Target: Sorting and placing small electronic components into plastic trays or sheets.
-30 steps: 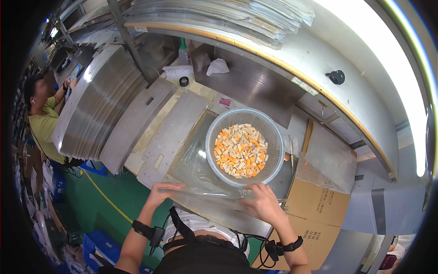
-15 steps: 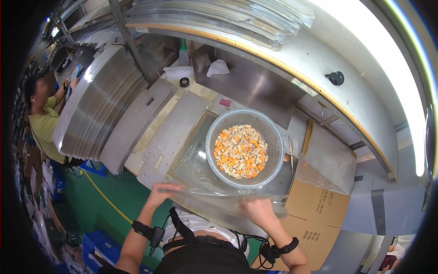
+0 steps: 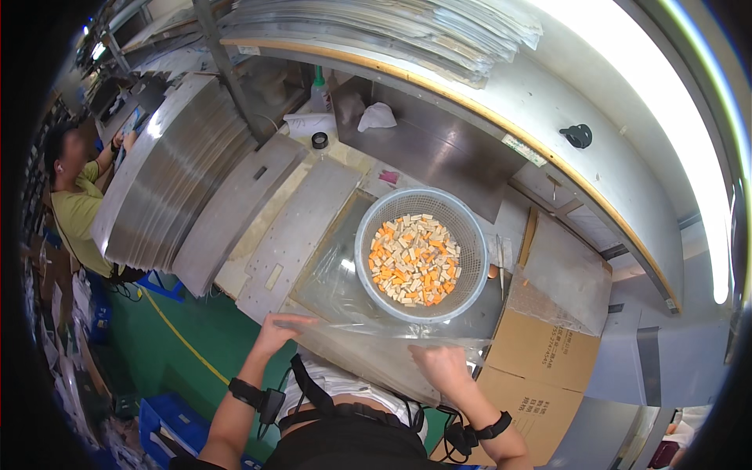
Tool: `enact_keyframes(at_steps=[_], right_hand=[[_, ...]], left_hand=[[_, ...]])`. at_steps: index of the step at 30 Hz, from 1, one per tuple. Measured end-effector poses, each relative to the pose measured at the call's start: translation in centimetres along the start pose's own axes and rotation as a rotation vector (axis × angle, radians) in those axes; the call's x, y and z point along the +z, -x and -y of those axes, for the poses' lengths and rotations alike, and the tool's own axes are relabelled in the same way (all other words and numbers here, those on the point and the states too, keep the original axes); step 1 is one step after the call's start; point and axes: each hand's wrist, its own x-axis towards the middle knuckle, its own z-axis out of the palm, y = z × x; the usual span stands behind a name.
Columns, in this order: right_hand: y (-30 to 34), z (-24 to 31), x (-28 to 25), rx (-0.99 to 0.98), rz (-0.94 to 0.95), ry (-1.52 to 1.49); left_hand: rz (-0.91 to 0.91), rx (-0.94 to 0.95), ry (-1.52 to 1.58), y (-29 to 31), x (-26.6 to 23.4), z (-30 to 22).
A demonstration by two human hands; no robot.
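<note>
A clear plastic sheet or bag (image 3: 368,333) stretches between my hands at the bench's near edge. At its left end my left hand (image 3: 280,329) is closed on the edge, fingers pointing right; the thumb is hard to make out. My right hand (image 3: 441,366) is curled into a fist on the plastic farther right. Just beyond stands a round grey-blue mesh basket (image 3: 364,262), holding many small orange and cream blocks (image 3: 415,258). It rests on more clear plastic (image 3: 333,270), apart from both hands.
Flat cardboard (image 3: 540,368) lies right of the basket, near metal tweezers (image 3: 500,270). Metal plates (image 3: 301,235) and a tall stack of sheets (image 3: 176,172) occupy the left. A shelf (image 3: 439,74) overhangs the back. A co-worker (image 3: 78,204) is at far left.
My right hand has shifted slightly down and left, and the plastic's raised edge between the hands looks narrower. My left hand stays almost in place. The basket has not visibly moved on the bench.
</note>
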Motion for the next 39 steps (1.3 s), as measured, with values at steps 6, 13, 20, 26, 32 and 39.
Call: enact_keyframes(at_steps=[6, 13, 20, 26, 32, 39], right_hand=[[0.9, 1.7, 2.4, 0.258, 0.141, 0.094], [0.7, 3.4, 1.9, 0.418, 0.121, 0.043], [0.6, 3.1, 2.5, 0.326, -0.158, 0.086], [0.1, 3.0, 2.2, 0.277, -0.173, 0.104], [-0.1, 3.1, 1.9, 0.182, -0.305, 0.124], [-0.3, 3.5, 2.5, 0.011, -0.280, -0.054]], left_hand=[[-0.035, -0.036, -0.029, -0.1, 0.3, -0.5], [-0.062, -0.048, -0.040, 0.1, 0.3, -0.2], [-0.068, -0.040, -0.043, 0.0, 0.3, 0.0], [-0.070, -0.042, -0.035, -0.1, 0.2, 0.3], [-0.055, -0.044, -0.029, -0.1, 0.4, -0.5], [-0.041, -0.038, -0.049, 0.0, 0.5, -0.8]])
